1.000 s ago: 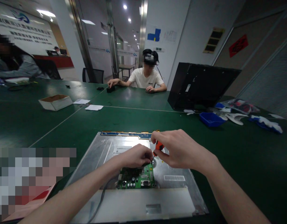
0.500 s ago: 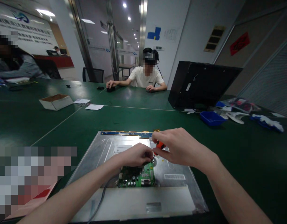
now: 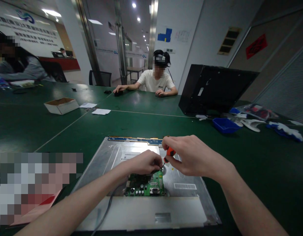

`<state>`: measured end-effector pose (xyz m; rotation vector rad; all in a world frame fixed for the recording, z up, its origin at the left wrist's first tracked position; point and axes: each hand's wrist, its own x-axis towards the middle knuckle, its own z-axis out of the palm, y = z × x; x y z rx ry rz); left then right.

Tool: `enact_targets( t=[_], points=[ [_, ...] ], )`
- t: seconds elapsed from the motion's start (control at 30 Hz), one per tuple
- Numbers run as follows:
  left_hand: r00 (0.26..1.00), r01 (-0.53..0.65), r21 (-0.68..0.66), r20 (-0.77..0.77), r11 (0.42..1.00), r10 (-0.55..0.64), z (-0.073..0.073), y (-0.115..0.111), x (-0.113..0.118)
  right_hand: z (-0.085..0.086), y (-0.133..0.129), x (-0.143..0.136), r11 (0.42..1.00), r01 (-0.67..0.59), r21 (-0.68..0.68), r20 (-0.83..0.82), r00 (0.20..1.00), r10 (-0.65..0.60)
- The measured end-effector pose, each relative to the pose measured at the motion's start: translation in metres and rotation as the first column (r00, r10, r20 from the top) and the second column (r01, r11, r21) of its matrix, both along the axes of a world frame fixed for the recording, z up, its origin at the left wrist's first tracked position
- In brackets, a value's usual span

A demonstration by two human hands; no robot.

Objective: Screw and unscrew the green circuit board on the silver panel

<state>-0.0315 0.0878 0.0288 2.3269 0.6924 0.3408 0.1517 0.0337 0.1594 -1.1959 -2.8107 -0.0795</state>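
Observation:
A flat metal display panel (image 3: 191,196) lies in front of me on the table. On its middle sits a green circuit board (image 3: 155,184), partly covered by my left hand. My right hand (image 3: 192,155) grips the orange and black handle of a screwdriver (image 3: 170,151), its thin shaft slanting down to the board's upper right corner. Right beside that tip is my left hand (image 3: 147,163), fingers closed in a pinch; what they hold, if anything, is hidden. A narrow blue circuit strip (image 3: 131,139) runs along the panel's far edge. A grey cable (image 3: 106,213) trails off the near side.
Beyond the panel stand an open white box (image 3: 61,106), a blue tray (image 3: 225,125) and a large black monitor housing (image 3: 217,88). White-and-blue gloves (image 3: 285,131) lie at the right. A person (image 3: 155,80) sits across the green table (image 3: 131,123); another sits at far left.
The view has shifted slightly. Both hands stay at the board's corner, and a little more of the screwdriver's shaft shows between them.

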Motion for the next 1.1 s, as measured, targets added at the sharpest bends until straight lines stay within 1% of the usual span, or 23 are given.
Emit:
enact_targets(
  t=[0.07,0.2,0.4,0.57,0.63,0.8,0.9,1.0,1.1],
  points=[
    [1.0,-0.001,0.004,-0.016,1.0,0.001,0.0009,-0.0003,0.0001,-0.0001,0.0,-0.0002,1.0,-0.002,-0.005,-0.001,1.0,0.002],
    [1.0,0.001,-0.004,-0.014,1.0,-0.001,0.004,-0.0018,0.0001,-0.0027,0.0019,-0.0008,0.998,0.055,0.04,0.034,0.998,-0.057],
    [1.0,-0.008,0.003,-0.018,1.0,0.008,0.004,-0.0017,0.0008,-0.0028,0.0018,0.0014,1.0,-0.008,-0.012,-0.025,1.0,0.007],
    [1.0,0.002,0.015,-0.027,1.0,-0.002,0.0051,-0.0022,0.0008,-0.003,0.0025,-0.0002,0.998,0.04,0.043,0.028,0.999,-0.041],
    [1.0,0.004,0.005,-0.019,1.0,-0.003,0.005,-0.0023,0.0006,-0.003,0.0026,-0.001,0.998,0.04,0.053,0.048,0.998,-0.042],
    [0.999,-0.012,0.033,-0.031,0.999,0.013,0.0018,-0.0013,0.0002,-0.0017,0.0,-0.0009,1.0,-0.004,0.021,0.0,1.0,0.004],
    [0.999,-0.005,0.052,-0.043,0.999,0.007,0.0009,-0.001,-0.0004,-0.0019,-0.0002,-0.0011,0.999,0.012,0.032,0.016,1.0,-0.013],
    [0.999,0.005,0.043,-0.037,0.999,-0.004,0.0013,-0.0012,-0.0006,-0.0027,0.0014,-0.002,0.998,0.041,0.056,0.055,0.998,-0.044],
    [1.0,0.018,0.029,-0.024,0.999,-0.017,0.0014,-0.0012,-0.0004,-0.0025,0.002,-0.0025,0.998,0.026,0.051,0.033,0.999,-0.027]
  ],
)
